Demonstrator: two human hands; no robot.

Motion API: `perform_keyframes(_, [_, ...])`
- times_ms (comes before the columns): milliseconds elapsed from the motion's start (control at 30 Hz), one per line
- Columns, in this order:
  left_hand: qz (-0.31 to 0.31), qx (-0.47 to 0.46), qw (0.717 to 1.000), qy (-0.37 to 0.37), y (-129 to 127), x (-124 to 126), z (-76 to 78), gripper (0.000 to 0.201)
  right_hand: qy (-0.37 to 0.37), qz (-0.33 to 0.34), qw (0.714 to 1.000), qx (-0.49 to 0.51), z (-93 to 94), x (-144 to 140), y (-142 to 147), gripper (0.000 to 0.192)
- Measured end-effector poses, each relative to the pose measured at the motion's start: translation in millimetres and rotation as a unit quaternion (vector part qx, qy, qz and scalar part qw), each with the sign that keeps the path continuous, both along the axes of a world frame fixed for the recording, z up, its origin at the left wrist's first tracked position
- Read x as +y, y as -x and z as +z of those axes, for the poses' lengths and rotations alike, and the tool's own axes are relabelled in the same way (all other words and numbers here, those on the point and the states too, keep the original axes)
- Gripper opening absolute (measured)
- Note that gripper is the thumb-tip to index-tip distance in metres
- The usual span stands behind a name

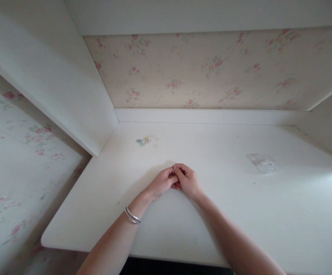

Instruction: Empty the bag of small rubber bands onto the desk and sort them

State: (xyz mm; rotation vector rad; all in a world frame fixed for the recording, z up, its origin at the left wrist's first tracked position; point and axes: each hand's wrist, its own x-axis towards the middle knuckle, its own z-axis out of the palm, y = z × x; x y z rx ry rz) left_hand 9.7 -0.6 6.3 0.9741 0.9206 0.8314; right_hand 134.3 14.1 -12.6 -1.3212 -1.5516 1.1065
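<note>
My left hand (163,181) and my right hand (187,181) meet over the middle of the white desk, fingers curled and touching each other. Both are closed, and whatever may be between the fingertips is hidden or too small to make out. Two silver bangles (132,215) circle my left wrist. Beyond my hands, to the left, a small cluster of thin coloured loops (145,140) lies on the desk, in dark, green, yellow and pale tones. A few pale ones sit slightly apart from the rest.
A clear plastic bag (265,163) lies on the white desk (269,217) to the right. White panels (48,68) rise at the left and right, and floral wallpaper (200,72) covers the back wall. The desk's rounded corner (46,237) is at the near left.
</note>
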Motion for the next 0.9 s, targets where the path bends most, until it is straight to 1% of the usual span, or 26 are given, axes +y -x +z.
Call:
perform_keyframes(200, [0.001,-0.001,1.0,0.006,1,1,-0.6,0.021,0.013,0.002,1.0,0.026,0.7,0,-2,0.031])
perform_keyframes(333, [0.024,0.011,1.0,0.005,9,2,5.2,0.024,0.01,-0.007,1.0,0.024,1.0,0,-16,0.034])
perform_keyframes(433, [0.029,0.074,0.996,-0.037,24,14,8.8,0.026,0.001,-0.014,1.0,-0.007,0.7,-1,-39,0.034])
perform_keyframes(500, [0.059,0.159,0.982,-0.089,37,31,8.7,0.025,-0.006,-0.031,0.999,-0.021,0.1,-2,-56,0.036])
perform_keyframes(533, [0.087,0.225,0.962,-0.125,44,41,8.0,0.023,-0.009,-0.044,0.999,-0.026,-0.3,-2,-63,0.037])
perform_keyframes(567, [0.117,0.298,0.932,-0.17,51,53,7.0,0.021,-0.011,-0.057,0.998,-0.031,-0.7,-3,-70,0.038])
perform_keyframes(633, [0.166,0.429,0.849,-0.26,64,76,5.3,0.018,-0.018,-0.074,0.996,-0.037,-1.2,-5,-78,0.038])
perform_keyframes(667, [0.181,0.486,0.804,-0.292,70,87,4.6,0.021,-0.024,-0.076,0.996,-0.041,-1.3,-6,-79,0.038])
perform_keyframes(700, [0.189,0.537,0.76,-0.312,74,96,4.0,0.025,-0.03,-0.073,0.996,-0.045,-1.1,-7,-80,0.039])
perform_keyframes(733, [0.192,0.581,0.725,-0.316,78,105,3.4,0.03,-0.038,-0.066,0.996,-0.051,-0.7,-8,-79,0.039])
perform_keyframes(767, [0.193,0.616,0.697,-0.311,82,112,2.6,0.035,-0.045,-0.058,0.996,-0.058,-0.1,-9,-78,0.039])
perform_keyframes(800, [0.192,0.646,0.675,-0.302,84,118,1.5,0.04,-0.051,-0.051,0.995,-0.064,0.4,-10,-77,0.04])
perform_keyframes(833, [0.188,0.668,0.659,-0.29,86,123,0.1,0.045,-0.057,-0.046,0.995,-0.069,1.0,-10,-76,0.04])
perform_keyframes(867, [0.18,0.683,0.653,-0.272,88,127,-1.6,0.05,-0.061,-0.044,0.995,-0.071,1.5,-10,-75,0.04])
perform_keyframes(900, [0.169,0.693,0.654,-0.253,89,131,-3.6,0.054,-0.063,-0.044,0.994,-0.071,1.9,-9,-75,0.041])
